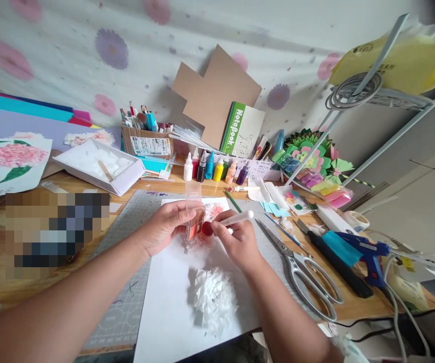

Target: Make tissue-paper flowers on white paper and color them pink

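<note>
My left hand (170,224) is closed on a small makeup palette (195,224) with reddish-orange pans and a clear lid standing up. In my right hand (240,239) is a makeup brush (236,219) with a white handle; its red head is at the palette's right side, and I cannot tell whether the two touch. Beneath both hands lies a white paper sheet (164,297) with pink powder smudges. A white ruffled paper flower (216,297) rests on it nearer to me. Behind my hands sits a pink-tinted flower (215,209), partly hidden.
The sheet lies on a grey cutting mat (117,312). To the right are large scissors (296,267), a black-handled knife (338,262) and a blue glue gun (368,252) with cords. Several paint bottles (209,169) line the back. A white tray (102,166) stands at left.
</note>
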Action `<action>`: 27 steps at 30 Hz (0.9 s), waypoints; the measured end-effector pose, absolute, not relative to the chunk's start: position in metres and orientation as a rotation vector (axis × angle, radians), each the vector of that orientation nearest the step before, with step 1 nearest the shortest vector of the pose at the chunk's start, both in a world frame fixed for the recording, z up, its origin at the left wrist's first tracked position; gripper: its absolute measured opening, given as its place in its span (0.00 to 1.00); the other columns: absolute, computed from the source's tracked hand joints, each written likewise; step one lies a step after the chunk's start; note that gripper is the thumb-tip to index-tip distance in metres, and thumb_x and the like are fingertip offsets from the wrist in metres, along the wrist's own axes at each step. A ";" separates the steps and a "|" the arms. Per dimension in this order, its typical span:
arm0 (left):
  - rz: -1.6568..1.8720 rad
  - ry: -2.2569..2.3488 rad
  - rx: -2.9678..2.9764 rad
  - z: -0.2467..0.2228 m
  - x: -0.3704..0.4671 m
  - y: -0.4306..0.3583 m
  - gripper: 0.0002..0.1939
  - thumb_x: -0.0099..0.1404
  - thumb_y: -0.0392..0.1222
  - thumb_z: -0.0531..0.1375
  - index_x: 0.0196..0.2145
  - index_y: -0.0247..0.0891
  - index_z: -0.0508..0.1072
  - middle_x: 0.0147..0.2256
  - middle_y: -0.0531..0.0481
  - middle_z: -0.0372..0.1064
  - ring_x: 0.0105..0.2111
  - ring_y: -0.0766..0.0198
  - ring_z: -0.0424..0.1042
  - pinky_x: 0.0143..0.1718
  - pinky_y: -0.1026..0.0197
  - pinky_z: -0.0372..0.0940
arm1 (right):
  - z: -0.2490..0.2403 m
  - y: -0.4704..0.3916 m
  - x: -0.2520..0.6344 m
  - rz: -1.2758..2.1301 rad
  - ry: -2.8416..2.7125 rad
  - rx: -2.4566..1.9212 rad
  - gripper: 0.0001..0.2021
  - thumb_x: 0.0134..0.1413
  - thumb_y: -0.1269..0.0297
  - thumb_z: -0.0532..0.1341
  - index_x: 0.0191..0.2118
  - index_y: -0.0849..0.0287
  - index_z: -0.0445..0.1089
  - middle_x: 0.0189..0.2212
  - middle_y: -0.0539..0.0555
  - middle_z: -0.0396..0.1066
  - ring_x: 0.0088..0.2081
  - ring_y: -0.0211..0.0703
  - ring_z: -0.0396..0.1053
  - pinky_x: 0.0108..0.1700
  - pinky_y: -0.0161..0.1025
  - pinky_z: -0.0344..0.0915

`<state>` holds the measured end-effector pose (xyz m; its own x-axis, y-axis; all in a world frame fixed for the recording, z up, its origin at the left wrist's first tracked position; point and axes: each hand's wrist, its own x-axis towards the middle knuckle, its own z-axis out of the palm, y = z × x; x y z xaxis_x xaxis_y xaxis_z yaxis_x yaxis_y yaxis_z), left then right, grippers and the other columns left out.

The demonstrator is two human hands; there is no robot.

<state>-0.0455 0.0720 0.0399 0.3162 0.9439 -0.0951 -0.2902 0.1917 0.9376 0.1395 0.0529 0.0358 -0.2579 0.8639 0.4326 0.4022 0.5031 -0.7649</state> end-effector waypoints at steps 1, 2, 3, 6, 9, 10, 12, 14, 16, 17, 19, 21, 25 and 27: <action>1.011 0.827 0.999 0.040 -0.045 0.072 0.27 0.43 0.52 0.71 0.41 0.38 0.78 0.33 0.45 0.76 0.26 0.62 0.71 0.26 0.62 0.63 | 0.035 0.052 0.139 0.670 -1.882 -1.044 0.11 0.56 0.62 0.57 0.25 0.58 0.69 0.25 0.51 0.73 0.26 0.37 0.68 0.30 0.33 0.62; 1.006 0.829 0.998 0.040 -0.046 0.072 0.27 0.43 0.51 0.71 0.41 0.37 0.78 0.31 0.46 0.76 0.24 0.63 0.69 0.24 0.63 0.62 | 0.035 0.052 0.138 0.680 -1.911 -1.051 0.11 0.56 0.62 0.57 0.25 0.58 0.68 0.25 0.51 0.72 0.26 0.37 0.67 0.29 0.33 0.62; 1.005 0.827 1.000 0.039 -0.046 0.072 0.27 0.44 0.51 0.71 0.41 0.37 0.78 0.30 0.46 0.75 0.22 0.64 0.68 0.22 0.63 0.61 | 0.034 0.051 0.138 0.681 -1.921 -1.073 0.11 0.55 0.63 0.57 0.24 0.58 0.68 0.23 0.51 0.72 0.25 0.36 0.66 0.29 0.33 0.61; 1.001 0.786 1.017 0.038 -0.046 0.073 0.26 0.46 0.52 0.70 0.41 0.36 0.77 0.29 0.47 0.74 0.21 0.66 0.66 0.20 0.64 0.59 | 0.035 0.050 0.136 0.635 -1.834 -1.077 0.11 0.56 0.63 0.57 0.25 0.58 0.68 0.24 0.51 0.72 0.25 0.37 0.67 0.30 0.33 0.62; 0.981 0.752 1.049 0.037 -0.048 0.073 0.26 0.47 0.51 0.70 0.42 0.36 0.77 0.28 0.48 0.73 0.20 0.66 0.65 0.19 0.64 0.59 | 0.037 0.049 0.134 0.623 -1.939 -0.999 0.10 0.56 0.64 0.57 0.25 0.58 0.69 0.26 0.52 0.72 0.27 0.38 0.68 0.31 0.34 0.63; 0.980 0.746 1.052 0.036 -0.049 0.073 0.25 0.47 0.51 0.70 0.42 0.36 0.77 0.28 0.47 0.73 0.20 0.66 0.66 0.19 0.64 0.59 | 0.038 0.049 0.133 0.619 -1.965 -0.999 0.11 0.56 0.65 0.57 0.24 0.58 0.69 0.25 0.51 0.72 0.26 0.38 0.68 0.31 0.34 0.62; 0.974 0.735 1.055 0.035 -0.050 0.073 0.25 0.49 0.52 0.69 0.43 0.37 0.77 0.29 0.46 0.74 0.22 0.64 0.68 0.20 0.64 0.59 | 0.039 0.049 0.133 0.599 -1.915 -1.020 0.12 0.57 0.64 0.57 0.24 0.58 0.69 0.25 0.51 0.72 0.26 0.37 0.68 0.30 0.34 0.62; 0.968 0.724 1.051 0.034 -0.050 0.072 0.25 0.49 0.52 0.69 0.43 0.37 0.77 0.31 0.45 0.74 0.24 0.63 0.69 0.20 0.64 0.60 | 0.038 0.049 0.133 0.592 -1.890 -1.029 0.11 0.56 0.63 0.57 0.25 0.58 0.69 0.26 0.51 0.72 0.27 0.38 0.68 0.31 0.34 0.63; 0.983 0.735 1.036 0.034 -0.050 0.072 0.26 0.47 0.51 0.70 0.42 0.37 0.77 0.31 0.46 0.74 0.24 0.64 0.68 0.21 0.64 0.60 | 0.036 0.049 0.133 0.612 -1.959 -1.061 0.11 0.56 0.63 0.57 0.24 0.58 0.69 0.25 0.51 0.72 0.26 0.38 0.68 0.30 0.34 0.62; 0.996 0.745 1.024 0.034 -0.050 0.072 0.26 0.46 0.51 0.70 0.42 0.36 0.77 0.30 0.47 0.74 0.23 0.64 0.67 0.21 0.64 0.59 | 0.035 0.049 0.132 0.619 -1.972 -1.081 0.11 0.56 0.63 0.57 0.24 0.57 0.69 0.25 0.51 0.72 0.26 0.37 0.67 0.30 0.34 0.62; 1.023 0.766 1.009 0.035 -0.049 0.073 0.26 0.45 0.50 0.71 0.41 0.36 0.78 0.29 0.48 0.74 0.22 0.65 0.66 0.20 0.64 0.59 | 0.033 0.048 0.132 0.627 -1.937 -1.082 0.11 0.56 0.62 0.57 0.24 0.57 0.69 0.26 0.51 0.73 0.26 0.38 0.68 0.31 0.34 0.63; 1.039 0.787 1.009 0.038 -0.049 0.074 0.26 0.44 0.50 0.72 0.41 0.36 0.78 0.30 0.47 0.74 0.24 0.65 0.67 0.21 0.64 0.60 | 0.031 0.048 0.134 0.649 -1.925 -1.049 0.09 0.55 0.63 0.58 0.26 0.58 0.70 0.27 0.52 0.73 0.28 0.38 0.69 0.31 0.34 0.63; 1.208 0.859 0.939 0.051 -0.057 0.070 0.25 0.42 0.53 0.72 0.37 0.38 0.80 0.32 0.48 0.76 0.30 0.62 0.71 0.27 0.65 0.66 | 0.031 0.044 0.156 0.699 -1.614 -1.105 0.07 0.52 0.62 0.62 0.26 0.59 0.69 0.24 0.52 0.72 0.25 0.38 0.67 0.28 0.34 0.60; 1.329 0.879 0.870 0.057 -0.066 0.057 0.23 0.43 0.55 0.72 0.36 0.41 0.80 0.34 0.50 0.77 0.34 0.61 0.72 0.32 0.64 0.68 | 0.028 0.036 0.177 0.688 -1.254 -1.057 0.08 0.52 0.60 0.62 0.29 0.58 0.68 0.22 0.49 0.69 0.23 0.36 0.64 0.26 0.34 0.59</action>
